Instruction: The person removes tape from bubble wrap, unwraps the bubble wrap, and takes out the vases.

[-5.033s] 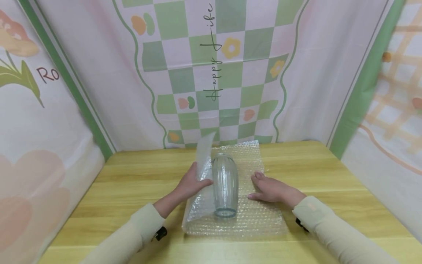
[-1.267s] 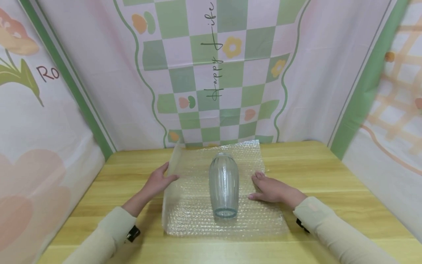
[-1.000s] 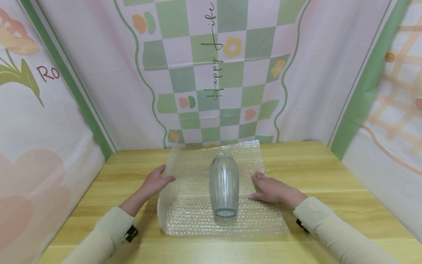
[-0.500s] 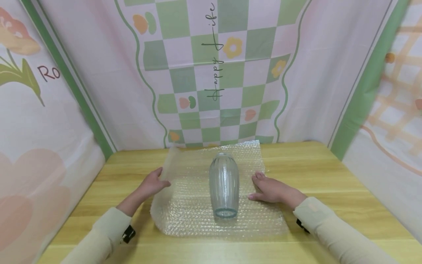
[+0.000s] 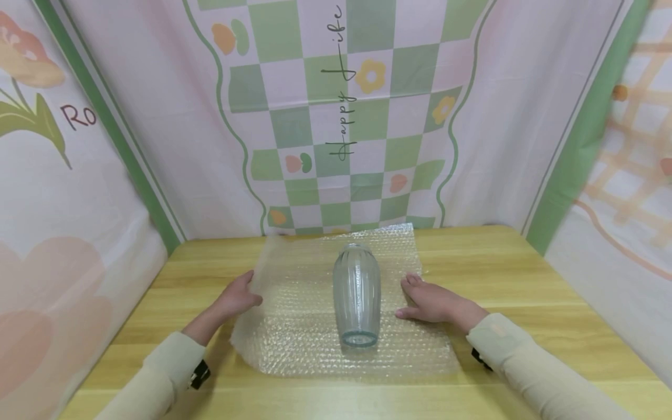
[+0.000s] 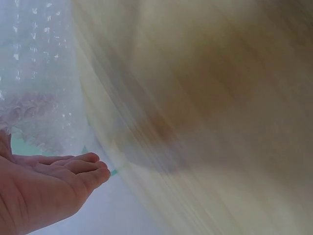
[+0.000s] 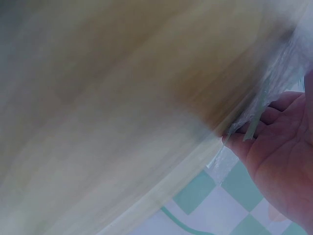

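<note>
A clear glass vase [image 5: 357,294] with vertical ribs lies on its side on a sheet of bubble wrap [image 5: 299,338], its base toward me. My left hand [image 5: 236,297] is at the sheet's left edge, which is slightly raised. In the left wrist view the fingers of that hand [image 6: 54,191] extend nearly straight beside the hanging wrap. On the right, my right hand [image 5: 433,300] rests on the sheet's right part, fingers spread, apart from the vase. The right wrist view shows that hand [image 7: 283,147] against the crinkled wrap, its fingertips partly covered.
A wooden table [image 5: 504,344] carries the sheet. Printed cloth hangs behind it [image 5: 367,128] and at both sides. Black devices [image 5: 199,373] sit under the wrists at the sleeve cuffs.
My left hand has moved left and down, bringing the left flap of bubble wrap away from the vase until it lies almost flat. The right hand and vase have hardly moved.
</note>
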A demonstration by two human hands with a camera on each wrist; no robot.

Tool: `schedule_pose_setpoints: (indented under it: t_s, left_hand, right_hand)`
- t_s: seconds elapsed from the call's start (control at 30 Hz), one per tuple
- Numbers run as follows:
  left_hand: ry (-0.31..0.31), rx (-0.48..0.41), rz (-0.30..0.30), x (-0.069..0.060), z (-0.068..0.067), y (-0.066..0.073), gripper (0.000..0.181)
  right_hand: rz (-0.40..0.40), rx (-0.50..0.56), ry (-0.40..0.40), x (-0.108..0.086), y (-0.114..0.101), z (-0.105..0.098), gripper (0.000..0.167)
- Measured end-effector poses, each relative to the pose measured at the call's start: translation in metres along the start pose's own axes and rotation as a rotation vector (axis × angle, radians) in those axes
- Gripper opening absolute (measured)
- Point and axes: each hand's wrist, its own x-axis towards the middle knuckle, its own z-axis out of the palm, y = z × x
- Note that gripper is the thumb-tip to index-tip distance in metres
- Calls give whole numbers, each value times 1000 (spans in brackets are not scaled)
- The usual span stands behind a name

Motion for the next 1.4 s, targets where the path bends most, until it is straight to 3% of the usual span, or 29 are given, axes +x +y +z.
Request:
schedule_pose_setpoints:
  t_s: [0.2, 0.43, 0.67, 0.9, 1.4]
  left_hand:
    - [-2, 38, -5, 0, -1, -5, 85]
    - [8, 84, 39, -3, -1, -10, 83]
    - [-6, 62, 74, -9, 0, -13, 83]
    - [-4, 65, 101, -7, 3, -19, 85]
    - [28, 76, 104, -4, 7, -25, 83]
  right_hand:
    - [-12, 0, 10, 0, 0, -1, 89]
    - [-14, -6, 14, 2, 0, 0, 89]
    - [-11, -11, 17, 2, 0, 1, 90]
    - [-11, 3, 16, 1, -1, 0, 90]
    - [-2, 2, 8, 0, 0, 0, 91]
